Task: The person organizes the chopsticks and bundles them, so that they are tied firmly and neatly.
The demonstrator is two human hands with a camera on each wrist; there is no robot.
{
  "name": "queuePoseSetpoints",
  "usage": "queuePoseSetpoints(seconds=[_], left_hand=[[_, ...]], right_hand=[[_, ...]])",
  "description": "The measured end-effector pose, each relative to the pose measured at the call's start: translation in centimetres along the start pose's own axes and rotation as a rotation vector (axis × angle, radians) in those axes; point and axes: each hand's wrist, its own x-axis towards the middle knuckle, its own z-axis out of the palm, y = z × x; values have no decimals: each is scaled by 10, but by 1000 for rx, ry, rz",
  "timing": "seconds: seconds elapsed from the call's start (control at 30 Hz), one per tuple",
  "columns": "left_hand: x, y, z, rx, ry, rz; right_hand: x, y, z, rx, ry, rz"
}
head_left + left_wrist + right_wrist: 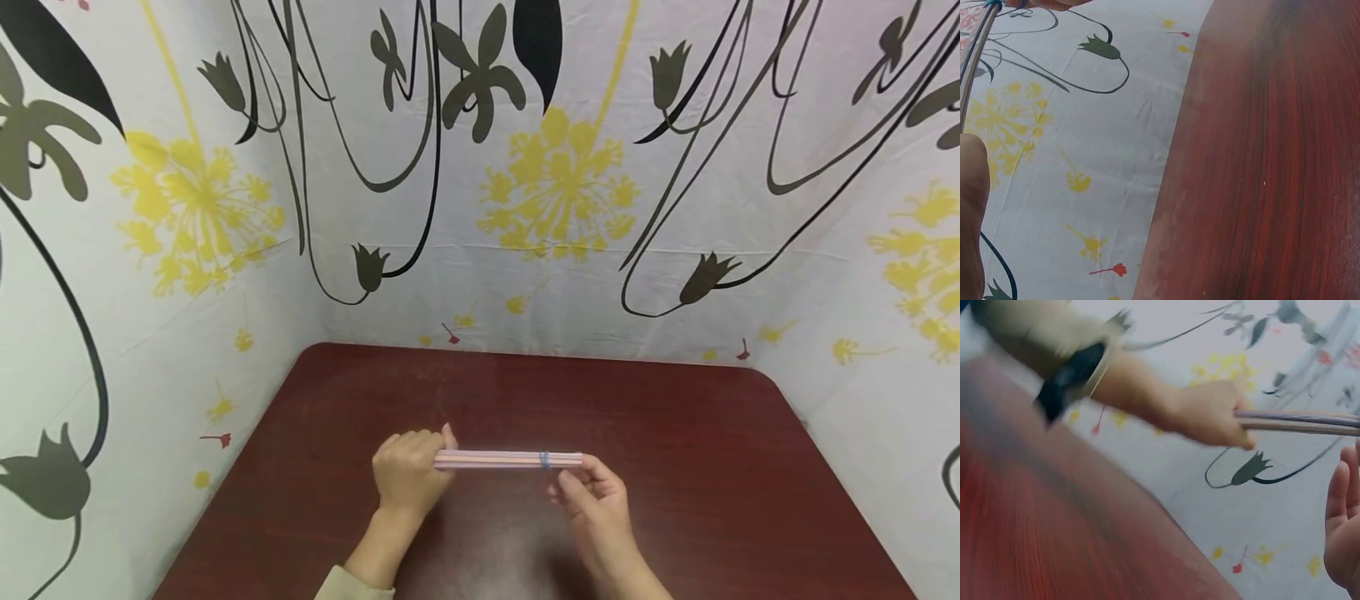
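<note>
A bundle of thin pastel sticks point(491, 459), pink and purple, lies level above the table. Near its right end a blue band point(545, 460) goes round it. My left hand point(411, 469) grips the left end in a fist, the thumb pointing up. At the right end is my right hand point(600, 508), its index finger and thumb closed in on the sticks just past the band. In the right wrist view, other fingers point(1339, 487) of this hand rise below the sticks point(1300, 423). The left wrist view catches only part of the left hand point(972, 212) and the sticks point(974, 65).
A dark red wooden table point(690, 433) with rounded far corners spreads below both hands. Behind it and at both sides hangs a white cloth point(465, 217) printed with yellow, grey and black flowers. A dark band point(1075, 378) sits on the left wrist.
</note>
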Motion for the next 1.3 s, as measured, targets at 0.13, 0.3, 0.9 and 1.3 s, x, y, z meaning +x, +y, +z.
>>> queuePoseSetpoints(seconds=[0.13,0.3,0.9,1.3], left_hand=[[2,-1,-2,18,-25,-7],[5,-2,-6,30,-89,11],[2,17,-1,56,-189,94],[2,24,1,59,-176,107]], right_hand=[[3,-6,-6,166,-28,15],[16,-18,-14,-388,-124,-198],[41,-37,-1,-1211,-456,-503],[40,-36,14,-1358,-568,-522]])
